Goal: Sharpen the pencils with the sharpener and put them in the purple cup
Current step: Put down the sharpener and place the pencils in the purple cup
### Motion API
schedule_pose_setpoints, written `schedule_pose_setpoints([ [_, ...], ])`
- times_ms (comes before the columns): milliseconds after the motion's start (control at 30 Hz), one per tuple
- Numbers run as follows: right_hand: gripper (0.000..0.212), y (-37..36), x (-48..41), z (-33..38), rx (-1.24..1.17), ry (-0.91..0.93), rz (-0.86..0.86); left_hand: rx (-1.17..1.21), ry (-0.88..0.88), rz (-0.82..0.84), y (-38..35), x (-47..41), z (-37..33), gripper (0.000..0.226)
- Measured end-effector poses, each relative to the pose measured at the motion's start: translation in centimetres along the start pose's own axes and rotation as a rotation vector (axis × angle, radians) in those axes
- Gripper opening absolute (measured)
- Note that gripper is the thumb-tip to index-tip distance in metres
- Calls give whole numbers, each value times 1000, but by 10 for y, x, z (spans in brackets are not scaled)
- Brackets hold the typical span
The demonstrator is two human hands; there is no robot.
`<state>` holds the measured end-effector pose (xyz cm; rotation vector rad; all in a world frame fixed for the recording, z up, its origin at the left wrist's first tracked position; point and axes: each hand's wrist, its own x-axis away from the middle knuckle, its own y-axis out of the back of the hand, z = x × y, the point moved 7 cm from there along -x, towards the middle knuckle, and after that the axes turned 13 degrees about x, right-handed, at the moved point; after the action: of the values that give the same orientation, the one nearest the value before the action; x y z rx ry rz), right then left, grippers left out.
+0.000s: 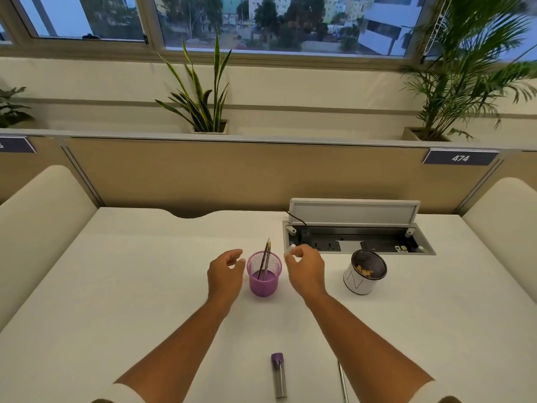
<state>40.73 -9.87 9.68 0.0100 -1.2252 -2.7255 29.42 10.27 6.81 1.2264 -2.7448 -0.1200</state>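
A purple mesh cup (263,283) stands upright on the white desk (139,286), with a few pencils (266,255) standing in it, tips up. Just left of the cup my left hand (226,271) hovers with loosely spread fingers and holds nothing. On the cup's right, my right hand (305,267) pinches a small white object (291,249) between fingertips; it is too small to identify. A grey tube with a purple cap (278,376) lies near the desk's front edge. Right of it lies a single pencil (343,382).
A white can with a dark mesh top (364,276), holding what look like shavings, stands right of my right hand. Behind it a desk socket box (357,244) is open, lid (353,212) raised. A tan partition (203,175) closes off the back; padded dividers flank the desk.
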Motion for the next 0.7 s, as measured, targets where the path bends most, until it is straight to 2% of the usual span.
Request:
schedule_pose_setpoints([
  [133,14,28,17,-46,-4,-137,-20,-118,21,-18,23,17,22,35],
  [300,22,48,56,-109,94,-242,51,-409,-17,171,32,49,56,45],
  [500,25,57,113,-163,241,-264,72,-704,-143,312,27,82,71,54],
  [700,27,49,170,-182,361,-257,110,-962,-234,394,26,100,86,59],
])
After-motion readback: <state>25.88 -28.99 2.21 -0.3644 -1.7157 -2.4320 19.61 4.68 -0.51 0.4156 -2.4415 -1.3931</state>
